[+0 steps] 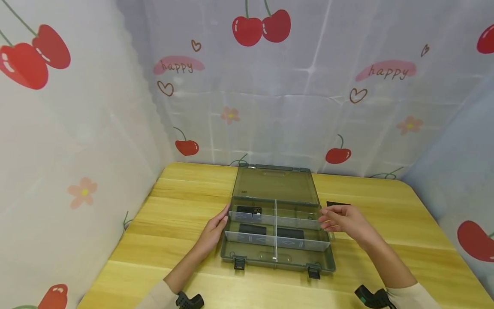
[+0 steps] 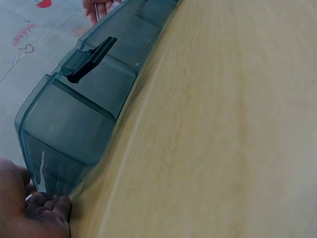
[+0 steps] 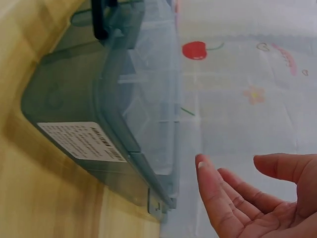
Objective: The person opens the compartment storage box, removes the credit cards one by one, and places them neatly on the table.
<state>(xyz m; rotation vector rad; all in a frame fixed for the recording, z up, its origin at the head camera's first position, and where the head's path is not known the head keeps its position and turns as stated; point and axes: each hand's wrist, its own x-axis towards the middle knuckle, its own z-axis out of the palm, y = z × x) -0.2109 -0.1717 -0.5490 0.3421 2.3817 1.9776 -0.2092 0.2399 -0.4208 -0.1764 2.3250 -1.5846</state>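
Note:
A translucent grey-green plastic storage box (image 1: pixel 278 267) lies on the table, its lid (image 1: pixel 275 184) folded back. White dividers (image 1: pixel 302 244) split it into several compartments. A black card marked VIP (image 1: pixel 248 210) lies in the back left compartment; dark flat pieces (image 1: pixel 252 229) lie in both middle ones. My left hand (image 1: pixel 213 229) grips the box's left side, thumb near the rim; in the left wrist view its fingers (image 2: pixel 47 208) curl at the lower corner. My right hand (image 1: pixel 343 221) hovers by the right rim, and the right wrist view shows its thumb and fingers apart with nothing between.
Behind my right hand, a black flat piece (image 1: pixel 338 203) lies on the wooden table (image 1: pixel 185 193). Two black latches (image 1: pixel 239 263) project from the box's front. White cherry-print curtains (image 1: pixel 270 107) enclose the table at the back and sides. A printed label (image 3: pixel 81 141) is on the box's side.

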